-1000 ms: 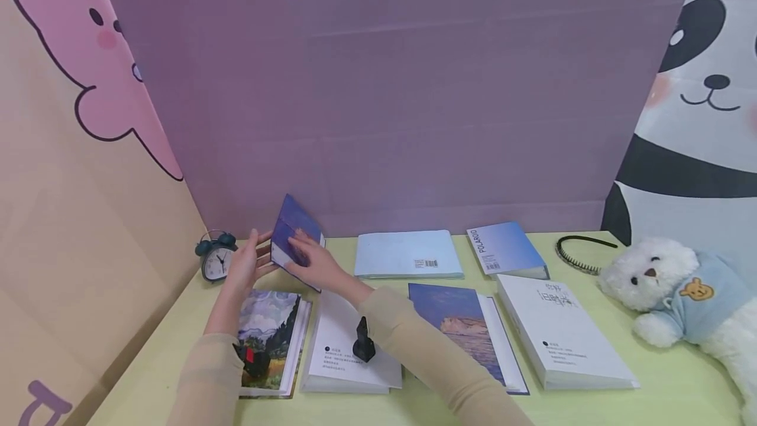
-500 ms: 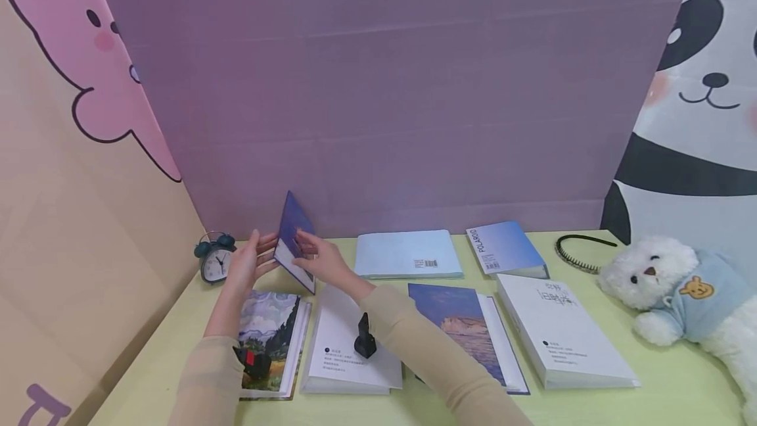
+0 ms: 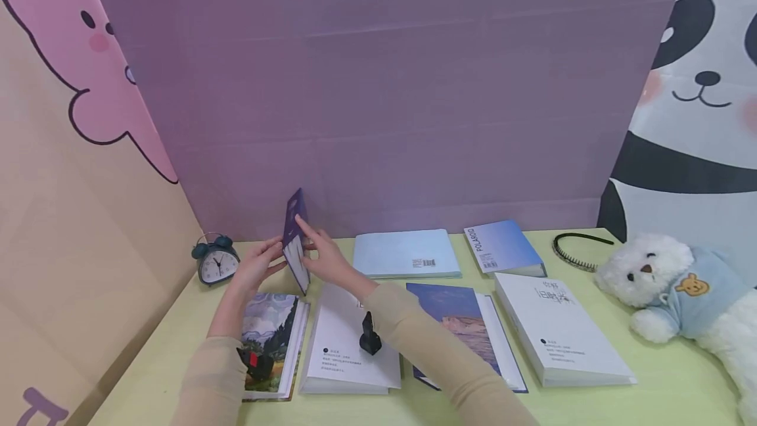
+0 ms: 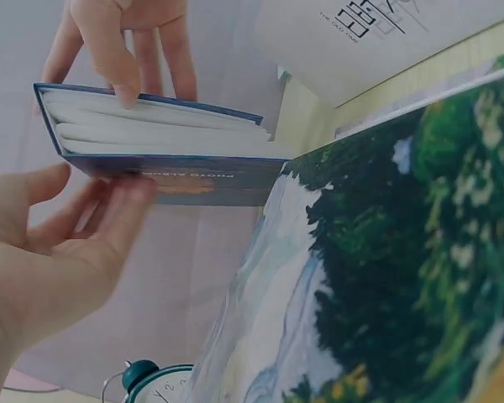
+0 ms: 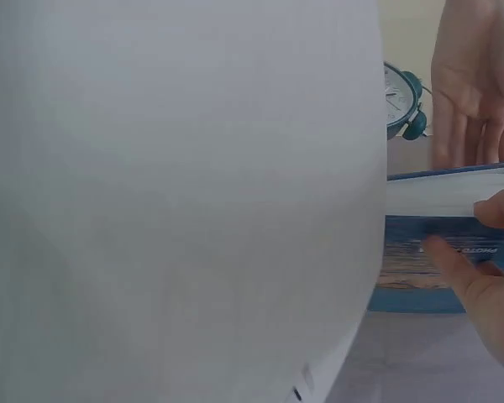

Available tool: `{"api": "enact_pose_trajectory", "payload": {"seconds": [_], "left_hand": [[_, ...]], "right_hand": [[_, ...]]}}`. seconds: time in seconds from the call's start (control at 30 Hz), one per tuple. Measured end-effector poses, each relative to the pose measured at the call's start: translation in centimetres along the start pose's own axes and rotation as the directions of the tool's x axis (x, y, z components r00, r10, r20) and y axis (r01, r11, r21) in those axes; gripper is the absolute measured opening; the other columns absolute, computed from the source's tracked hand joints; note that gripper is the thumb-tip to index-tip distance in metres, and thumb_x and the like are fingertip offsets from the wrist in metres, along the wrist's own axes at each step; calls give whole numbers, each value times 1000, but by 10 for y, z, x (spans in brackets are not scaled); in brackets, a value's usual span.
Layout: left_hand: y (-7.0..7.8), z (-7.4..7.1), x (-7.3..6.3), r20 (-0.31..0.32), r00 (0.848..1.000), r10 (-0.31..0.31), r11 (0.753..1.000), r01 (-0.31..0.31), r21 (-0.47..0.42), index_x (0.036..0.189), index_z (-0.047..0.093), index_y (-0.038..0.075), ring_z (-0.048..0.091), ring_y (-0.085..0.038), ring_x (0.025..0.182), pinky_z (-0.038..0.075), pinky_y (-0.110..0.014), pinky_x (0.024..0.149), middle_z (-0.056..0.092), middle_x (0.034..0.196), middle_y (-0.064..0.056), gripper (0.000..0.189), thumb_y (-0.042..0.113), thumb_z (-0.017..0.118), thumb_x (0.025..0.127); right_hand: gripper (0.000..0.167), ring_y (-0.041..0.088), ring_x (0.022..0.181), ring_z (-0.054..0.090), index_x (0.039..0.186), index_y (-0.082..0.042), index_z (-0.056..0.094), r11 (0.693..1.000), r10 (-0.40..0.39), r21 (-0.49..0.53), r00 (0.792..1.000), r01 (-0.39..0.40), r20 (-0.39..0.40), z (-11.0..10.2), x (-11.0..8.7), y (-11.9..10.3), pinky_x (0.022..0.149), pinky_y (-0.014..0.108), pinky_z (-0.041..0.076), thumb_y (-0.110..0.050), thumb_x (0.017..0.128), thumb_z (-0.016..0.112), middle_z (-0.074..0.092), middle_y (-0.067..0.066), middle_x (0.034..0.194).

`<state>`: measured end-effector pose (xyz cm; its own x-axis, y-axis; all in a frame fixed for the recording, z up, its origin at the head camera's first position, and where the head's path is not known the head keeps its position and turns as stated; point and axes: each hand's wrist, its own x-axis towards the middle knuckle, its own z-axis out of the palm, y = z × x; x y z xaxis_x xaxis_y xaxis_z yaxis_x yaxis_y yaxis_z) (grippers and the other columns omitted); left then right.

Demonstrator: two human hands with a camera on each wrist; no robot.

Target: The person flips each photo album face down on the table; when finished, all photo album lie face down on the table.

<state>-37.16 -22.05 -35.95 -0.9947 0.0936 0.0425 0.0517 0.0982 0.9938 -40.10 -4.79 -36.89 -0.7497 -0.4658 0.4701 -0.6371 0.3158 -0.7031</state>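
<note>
A dark blue photo album (image 3: 292, 222) stands upright at the back left, its narrow side and white page edges facing me. My right hand (image 3: 328, 263) grips it from the right, with the index finger stretched along the cover and the thumb on the page edges in the right wrist view. From the other side my left hand (image 3: 254, 269) touches the cover with nearly straight fingers. Lettering shows on the album (image 4: 160, 164) in the left wrist view. Below the hands lie a landscape-covered album (image 3: 269, 327) and a white album (image 3: 349, 347).
A teal alarm clock (image 3: 217, 263) stands left of the hands. Rightward lie a pale blue book (image 3: 405, 248), a Polaroid album (image 3: 503, 245), a cliff-picture album (image 3: 452, 314), another white album (image 3: 562, 334), a black headband (image 3: 570, 255) and a white teddy bear (image 3: 644, 268).
The blue album has turned from showing its broad cover to showing its narrow side, and has shifted slightly right. Both hands have moved with it, the left fingers staying against its cover.
</note>
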Motion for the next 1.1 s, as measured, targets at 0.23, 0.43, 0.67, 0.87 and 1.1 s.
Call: {"api": "enact_pose_trajectory", "payload": {"seconds": [0.23,0.43,0.67,0.87,1.1], "left_hand": [[-7,6,2,19,1000,-15,1000,15,15,149,20,2,36,-39,134,41,-46,103,28,149,-23,52,26,32,104],[-9,5,2,43,998,-38,999,38,-4,148,19,2,34,-41,134,39,-48,105,22,151,-24,54,33,27,104],[-14,6,4,117,991,-71,997,70,15,147,14,-3,28,-44,136,35,-49,107,20,150,-30,58,36,25,104],[-22,7,7,237,965,-110,990,86,109,146,12,-4,25,-46,136,32,-53,107,20,148,-34,59,35,26,104],[-27,8,9,280,955,-101,988,64,138,147,17,0,14,-44,140,25,-56,111,12,153,-28,53,31,27,105]], "right_hand": [[66,40,113,56,146,-12,35,999,27,22,1000,-27,11,-9,-4,-8,89,39,53,5,85,55,42,27,130],[54,34,123,49,142,-4,40,998,61,15,998,-61,-25,-9,-7,-10,95,40,49,-11,91,54,33,21,146],[55,31,131,42,141,-4,40,987,159,17,987,-159,-36,-8,-8,-11,104,44,41,-28,95,55,30,17,151],[51,29,121,52,136,-7,40,968,236,101,969,-228,-75,-8,-11,-3,95,40,49,-31,94,56,47,16,138],[48,27,105,57,120,0,47,957,281,122,942,-262,-184,-15,-13,2,83,33,53,-29,88,67,53,16,119]]}}
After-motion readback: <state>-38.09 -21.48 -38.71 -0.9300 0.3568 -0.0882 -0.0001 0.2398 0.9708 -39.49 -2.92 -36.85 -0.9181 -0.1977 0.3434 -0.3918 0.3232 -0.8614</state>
